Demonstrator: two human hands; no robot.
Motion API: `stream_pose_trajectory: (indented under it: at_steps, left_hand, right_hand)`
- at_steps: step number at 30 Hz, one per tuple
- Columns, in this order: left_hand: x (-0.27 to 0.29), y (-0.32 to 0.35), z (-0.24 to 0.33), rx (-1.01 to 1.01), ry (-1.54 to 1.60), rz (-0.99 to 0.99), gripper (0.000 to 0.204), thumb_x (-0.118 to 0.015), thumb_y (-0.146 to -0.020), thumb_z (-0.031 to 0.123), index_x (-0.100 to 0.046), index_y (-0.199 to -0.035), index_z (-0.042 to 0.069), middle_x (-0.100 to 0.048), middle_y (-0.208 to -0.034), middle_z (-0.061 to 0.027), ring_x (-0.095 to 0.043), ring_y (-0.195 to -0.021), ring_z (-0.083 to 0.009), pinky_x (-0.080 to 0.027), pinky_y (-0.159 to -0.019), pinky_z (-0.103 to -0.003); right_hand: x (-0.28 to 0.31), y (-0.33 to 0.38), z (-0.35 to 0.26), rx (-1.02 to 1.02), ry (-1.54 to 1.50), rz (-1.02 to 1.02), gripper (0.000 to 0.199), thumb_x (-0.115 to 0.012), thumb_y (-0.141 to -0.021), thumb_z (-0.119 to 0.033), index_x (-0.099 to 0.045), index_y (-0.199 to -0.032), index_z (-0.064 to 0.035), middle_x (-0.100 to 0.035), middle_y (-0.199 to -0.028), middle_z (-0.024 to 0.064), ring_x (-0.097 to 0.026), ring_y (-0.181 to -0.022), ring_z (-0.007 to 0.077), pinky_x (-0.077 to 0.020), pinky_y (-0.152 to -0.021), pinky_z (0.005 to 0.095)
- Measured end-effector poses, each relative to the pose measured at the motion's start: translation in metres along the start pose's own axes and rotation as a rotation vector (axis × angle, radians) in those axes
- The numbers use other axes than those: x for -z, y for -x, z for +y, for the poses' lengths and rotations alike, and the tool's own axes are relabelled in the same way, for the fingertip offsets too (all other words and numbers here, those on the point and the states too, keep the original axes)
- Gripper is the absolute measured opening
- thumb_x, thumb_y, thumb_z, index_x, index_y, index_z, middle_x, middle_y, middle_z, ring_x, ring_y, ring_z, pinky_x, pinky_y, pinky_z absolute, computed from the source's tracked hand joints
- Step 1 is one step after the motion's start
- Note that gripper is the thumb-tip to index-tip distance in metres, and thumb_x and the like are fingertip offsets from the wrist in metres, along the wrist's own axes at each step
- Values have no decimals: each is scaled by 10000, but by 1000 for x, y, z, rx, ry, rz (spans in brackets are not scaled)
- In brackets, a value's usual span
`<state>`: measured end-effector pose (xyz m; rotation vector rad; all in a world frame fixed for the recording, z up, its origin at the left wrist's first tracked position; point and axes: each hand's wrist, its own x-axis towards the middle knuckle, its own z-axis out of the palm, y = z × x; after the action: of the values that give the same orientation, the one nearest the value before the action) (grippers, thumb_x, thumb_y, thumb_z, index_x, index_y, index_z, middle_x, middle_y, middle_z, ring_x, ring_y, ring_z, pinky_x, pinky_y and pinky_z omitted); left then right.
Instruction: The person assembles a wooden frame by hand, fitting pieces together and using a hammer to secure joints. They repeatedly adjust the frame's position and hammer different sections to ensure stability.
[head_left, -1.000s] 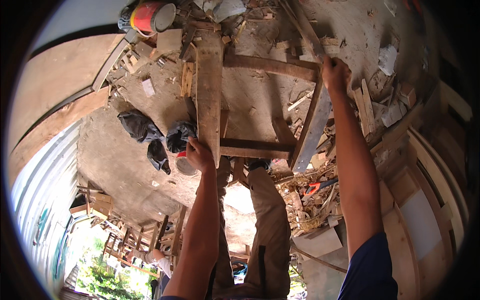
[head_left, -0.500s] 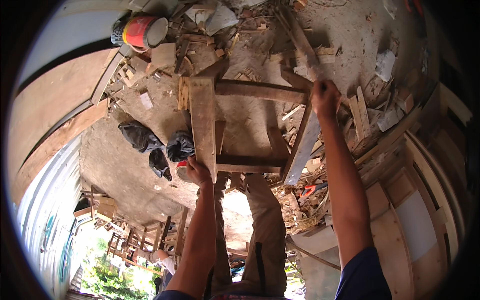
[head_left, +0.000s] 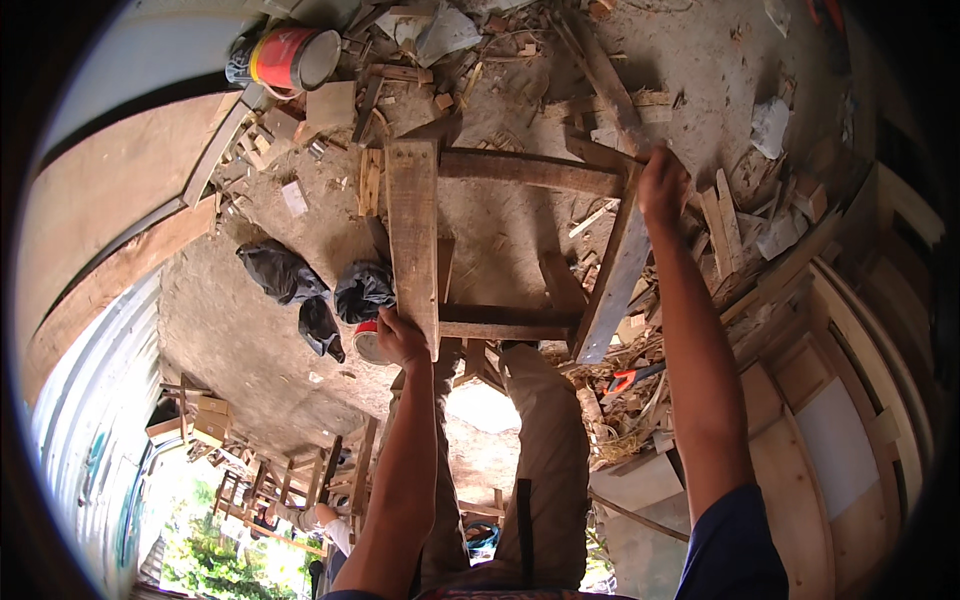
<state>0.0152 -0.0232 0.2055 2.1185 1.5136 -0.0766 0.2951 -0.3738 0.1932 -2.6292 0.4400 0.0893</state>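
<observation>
Left hand point(head_left: 402, 338) grips the near end of the left plank point(head_left: 413, 240) of a wooden frame point(head_left: 510, 170), fingers wrapped round the plank edge. Right hand point(head_left: 662, 185) is closed on the far end of the right plank point(head_left: 615, 275), at the frame's far right corner. Frame sits between the hands, flat-ish over the dirt floor point(head_left: 240, 340).

Frame count: 2 long planks, 2 cross rails joining them (far rail point(head_left: 530, 170), near rail point(head_left: 500, 325)). Left plank is wide, pale brown, rough-sawn. Right plank is grey, weathered, narrower, running diagonally. Rails are darker timber.

Left of the frame: 3 crumpled black plastic bags point(head_left: 300, 285) on the floor, touching or just beside each other. Small red-and-white tin point(head_left: 368, 342) just beside the left hand. Beyond the frame's far left corner: 1 red paint can point(head_left: 290, 58) lying on its side, open mouth showing.

Right of the frame: heap of offcuts and shavings point(head_left: 640, 400) with an orange-handled tool point(head_left: 632, 378) in it. Curved plywood panels point(head_left: 830, 440) further right. Scrap wood scattered past the far rail.

Person's legs in tan trousers point(head_left: 545, 470) below the near rail.
</observation>
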Motion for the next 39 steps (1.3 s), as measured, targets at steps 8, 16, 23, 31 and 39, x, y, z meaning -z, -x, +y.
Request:
stream_pose_trajectory:
  at_steps: [8,16,23,31,39]
  left_hand:
    - [1,0,-4,8,-82,4,579,-367,-1027,481,-713,-1012,17,-683,-933,-261,-620,-872,-475,-441,-763,-543]
    - [6,-4,-8,-118,343,-274,673,-314,-1054,518,-595,-1227,-69,-651,-1150,-262,-625,-1038,-384,-456,-916,-434]
    - [31,-6,13,-262,439,-321,568,-442,-1056,428,-501,-1310,-77,-586,-1273,-207,-564,-1169,-274,-420,-1015,-370]
    - [6,-8,7,-903,-130,-134,793,-647,-922,394,-300,-1445,-91,-444,-1366,-347,-477,-1268,-467,-380,-1081,-471]
    - [6,-38,26,-1077,76,-410,901,-705,-886,356,-222,-1491,-104,-395,-1431,-346,-424,-1342,-459,-349,-1131,-451]
  right_hand:
    - [2,-5,-8,-140,-224,10,678,-296,-1009,-492,-759,-838,-27,-731,-888,197,-679,-924,417,-496,-897,470]
    - [10,4,21,60,-497,195,734,-236,-1029,-578,-585,-1240,33,-627,-1175,266,-586,-1111,411,-428,-982,464]
    - [21,134,97,-199,-524,206,664,-293,-1052,-513,-477,-1314,69,-532,-1301,302,-520,-1216,435,-390,-1023,478]
    - [-81,249,291,-244,-112,-574,553,-474,-985,-530,-638,-1097,-15,-697,-1021,193,-670,-1009,359,-504,-888,461]
    - [-134,243,322,-164,-178,-852,491,-565,-962,-436,-595,-1247,-37,-662,-1187,160,-660,-1048,291,-520,-901,417]
